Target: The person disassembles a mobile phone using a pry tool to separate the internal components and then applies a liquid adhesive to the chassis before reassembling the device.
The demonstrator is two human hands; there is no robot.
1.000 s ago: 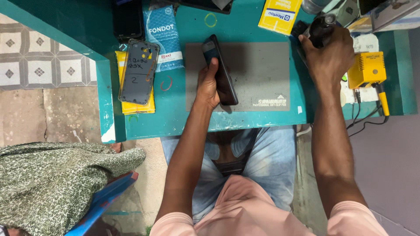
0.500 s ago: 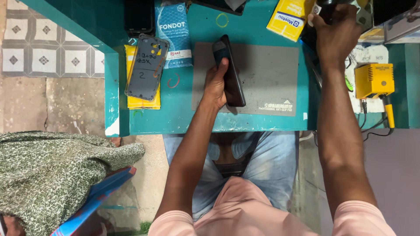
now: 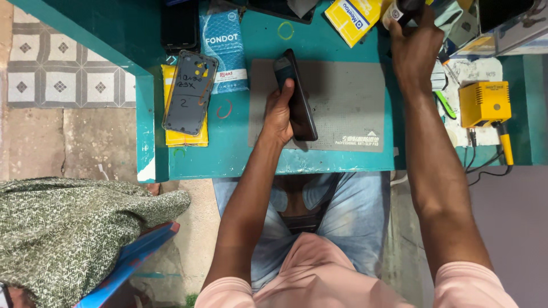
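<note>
My left hand (image 3: pixel 279 111) grips a dark smartphone (image 3: pixel 298 97), held on edge over the grey work mat (image 3: pixel 348 108) on the teal bench. My right hand (image 3: pixel 415 48) reaches to the far right of the bench and is closed around a dark round tool (image 3: pixel 402 8) with a white band, near the top edge of the view. Most of that tool is cut off by the frame.
A phone back panel (image 3: pixel 191 91) lies on a yellow packet (image 3: pixel 185 137) at the left. A blue sachet (image 3: pixel 225 51), a yellow box (image 3: pixel 353 17) and a yellow soldering unit (image 3: pixel 484 102) with cable sit on the bench. A person in green cloth (image 3: pixel 68 234) sits at lower left.
My right hand has moved farther away toward the back of the bench with the dark tool. The left hand keeps holding the phone over the mat.
</note>
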